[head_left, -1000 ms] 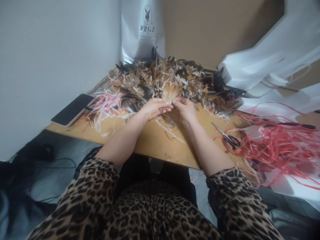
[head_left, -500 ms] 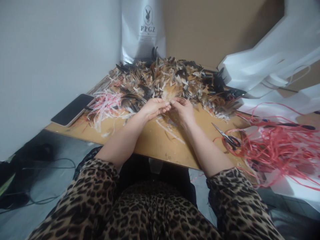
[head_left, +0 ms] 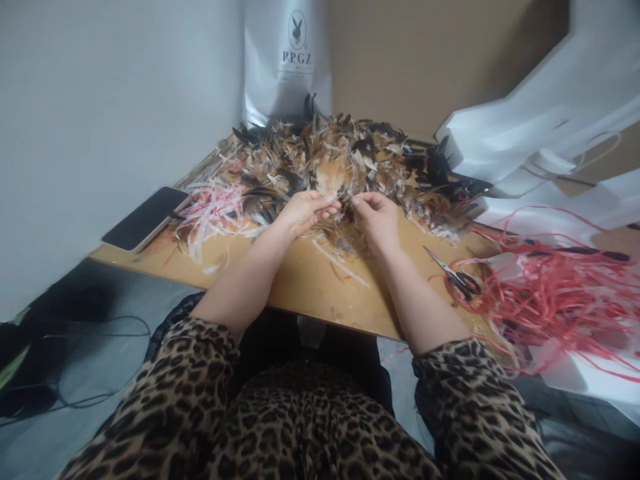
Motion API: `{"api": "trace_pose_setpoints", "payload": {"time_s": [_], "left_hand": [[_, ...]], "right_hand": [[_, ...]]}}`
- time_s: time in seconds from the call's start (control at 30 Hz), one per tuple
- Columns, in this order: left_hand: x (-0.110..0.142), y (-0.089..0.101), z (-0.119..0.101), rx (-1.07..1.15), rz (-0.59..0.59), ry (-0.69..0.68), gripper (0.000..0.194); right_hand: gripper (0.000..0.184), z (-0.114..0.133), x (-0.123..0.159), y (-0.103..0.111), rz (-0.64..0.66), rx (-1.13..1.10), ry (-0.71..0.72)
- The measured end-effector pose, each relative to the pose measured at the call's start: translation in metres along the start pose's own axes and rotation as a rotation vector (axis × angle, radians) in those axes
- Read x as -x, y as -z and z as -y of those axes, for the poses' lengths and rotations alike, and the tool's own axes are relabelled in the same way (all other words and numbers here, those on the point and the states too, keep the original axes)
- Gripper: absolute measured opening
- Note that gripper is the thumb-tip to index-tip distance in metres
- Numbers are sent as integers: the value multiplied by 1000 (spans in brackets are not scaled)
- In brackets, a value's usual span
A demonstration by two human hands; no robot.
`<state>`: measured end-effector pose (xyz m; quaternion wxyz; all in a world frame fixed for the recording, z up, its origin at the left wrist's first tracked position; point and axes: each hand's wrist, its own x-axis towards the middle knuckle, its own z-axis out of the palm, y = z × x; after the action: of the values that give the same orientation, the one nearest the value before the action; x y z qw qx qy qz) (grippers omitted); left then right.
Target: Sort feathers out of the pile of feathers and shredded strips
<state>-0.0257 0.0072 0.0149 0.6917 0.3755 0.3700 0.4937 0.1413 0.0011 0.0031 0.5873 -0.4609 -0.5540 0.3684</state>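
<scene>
A light brown feather tuft (head_left: pixel 333 175) rises from the pinched fingers of my left hand (head_left: pixel 311 212), its base between thumb and forefinger. Just to the right, my right hand (head_left: pixel 376 217) is also pinched, fingertips pressed together; whatever they hold is too small to make out. A narrow gap separates the two hands. Behind them spreads a big heap of brown, black and white feathers (head_left: pixel 290 148). Below the hands, a few loose feathers and thin white strips (head_left: pixel 345 268) lie on the wooden table (head_left: pixel 320 293).
A phone (head_left: pixel 145 219) lies at the table's left, beside a bundle of pink and white strips (head_left: pixel 213 207). At the right are scissors (head_left: pixel 461 279) and a tangle of red strips (head_left: pixel 565 307). A silver-white bag (head_left: pixel 285 87) stands behind the heap.
My right hand has moved a little to the right, away from my left hand, opening a gap between them. The tuft in my left hand has shifted slightly left.
</scene>
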Motion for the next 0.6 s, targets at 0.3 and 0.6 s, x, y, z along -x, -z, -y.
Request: {"api": "trace_pose_setpoints", "payload": {"time_s": [0.3, 0.6], "left_hand": [[4, 3, -10, 94, 109, 182, 11], [4, 7, -12, 100, 152, 236, 14]], "right_hand": [[22, 6, -1, 20, 158, 757, 775], [25, 5, -3, 23, 214, 887, 901]]}}
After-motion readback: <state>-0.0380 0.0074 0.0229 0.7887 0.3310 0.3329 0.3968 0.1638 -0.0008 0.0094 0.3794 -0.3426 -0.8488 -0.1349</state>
